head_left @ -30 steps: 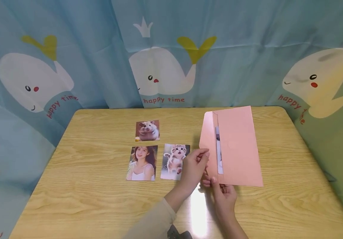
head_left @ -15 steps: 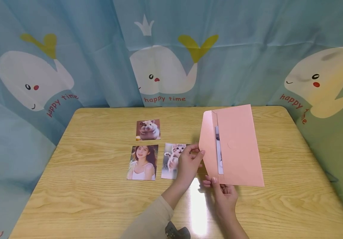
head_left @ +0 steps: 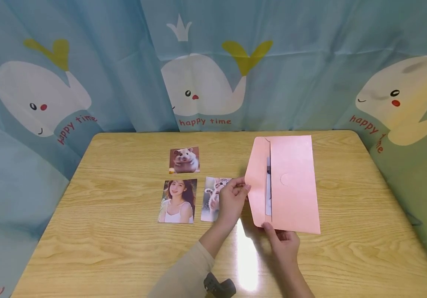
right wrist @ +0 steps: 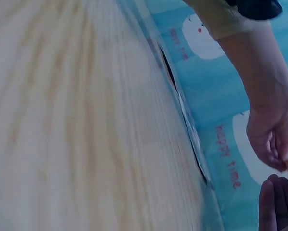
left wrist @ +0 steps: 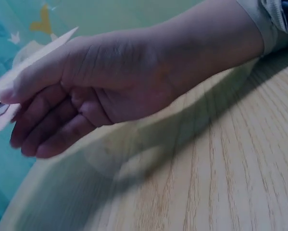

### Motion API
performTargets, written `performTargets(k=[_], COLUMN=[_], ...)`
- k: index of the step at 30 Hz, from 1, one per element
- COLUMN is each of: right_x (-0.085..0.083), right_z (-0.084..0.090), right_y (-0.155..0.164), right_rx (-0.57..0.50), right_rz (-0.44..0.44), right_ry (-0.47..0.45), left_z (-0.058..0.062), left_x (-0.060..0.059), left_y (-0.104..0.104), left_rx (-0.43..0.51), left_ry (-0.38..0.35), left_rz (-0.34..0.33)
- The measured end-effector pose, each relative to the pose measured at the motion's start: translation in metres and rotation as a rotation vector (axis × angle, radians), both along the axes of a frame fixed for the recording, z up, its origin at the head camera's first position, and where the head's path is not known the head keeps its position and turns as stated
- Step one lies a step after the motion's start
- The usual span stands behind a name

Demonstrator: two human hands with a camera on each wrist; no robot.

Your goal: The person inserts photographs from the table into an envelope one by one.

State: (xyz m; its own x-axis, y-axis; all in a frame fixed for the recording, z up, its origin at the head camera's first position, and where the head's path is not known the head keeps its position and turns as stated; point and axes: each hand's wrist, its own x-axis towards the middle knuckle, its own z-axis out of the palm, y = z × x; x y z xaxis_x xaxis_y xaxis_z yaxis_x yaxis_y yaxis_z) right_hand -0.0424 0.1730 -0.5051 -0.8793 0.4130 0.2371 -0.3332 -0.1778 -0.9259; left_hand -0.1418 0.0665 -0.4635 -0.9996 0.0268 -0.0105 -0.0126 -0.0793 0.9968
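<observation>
At the far left of the head view a blue curtain (head_left: 87, 62) printed with white whales hangs behind the wooden bench (head_left: 105, 248), which fills the lower part of the frame. Left of centre on the bench lie three photos: a hamster photo (head_left: 184, 159) furthest back, a portrait photo (head_left: 177, 201) nearer the camera, and just to its right a kitten photo (head_left: 213, 198), partly covered by the left hand (head_left: 231, 200). That hand comes up from a beige sleeve (head_left: 187, 277) at the bottom centre, and its fingers (head_left: 241, 185) are curled, thumb and fingertips pinching the pointed tip of the open flap of a pink envelope (head_left: 291, 186). In the left wrist view the same hand (left wrist: 91, 91) shows with its fingers bent inward and a pale edge of paper at the thumb in the upper left of the frame. The envelope stands right of centre in the head view, lifted off the bench and tilted, flap turned to the left, with a strip of a photo (head_left: 268, 190) showing inside its mouth. Below it, at the lower right of centre, the right hand (head_left: 284, 244) grips the envelope's bottom edge, thumb on the front and the other fingers behind. The right wrist view is blurred: bench grain on the left, curtain on the right.
</observation>
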Motion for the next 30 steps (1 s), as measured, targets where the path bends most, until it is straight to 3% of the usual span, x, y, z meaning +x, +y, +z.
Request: performTargets(k=[5, 10, 16, 23, 30], right_x=[-0.004, -0.006, -0.006, -0.009, -0.009], right_z=[0.002, 0.003, 0.003, 0.006, 0.005], right_y=[0.009, 0.015, 0.015, 0.015, 0.015], right_rx=[-0.172, -0.14, -0.145, -0.144, -0.155], right_rz=[0.056, 0.107, 0.108, 0.027, -0.011], right_ry=[-0.137, -0.222, -0.23, -0.209, -0.229], left_z=[0.0, -0.003, -0.001, -0.004, -0.003], left_x=[0.0, 0.001, 0.002, -0.004, -0.006], left_y=[0.0, -0.002, -0.007, -0.02, -0.049], left_rx=[0.023, 0.034, 0.045, 0.076, -0.027], left_ry=[-0.006, -0.006, -0.039, -0.066, -0.024], left_rz=[0.003, 0.003, -0.041, -0.088, -0.063])
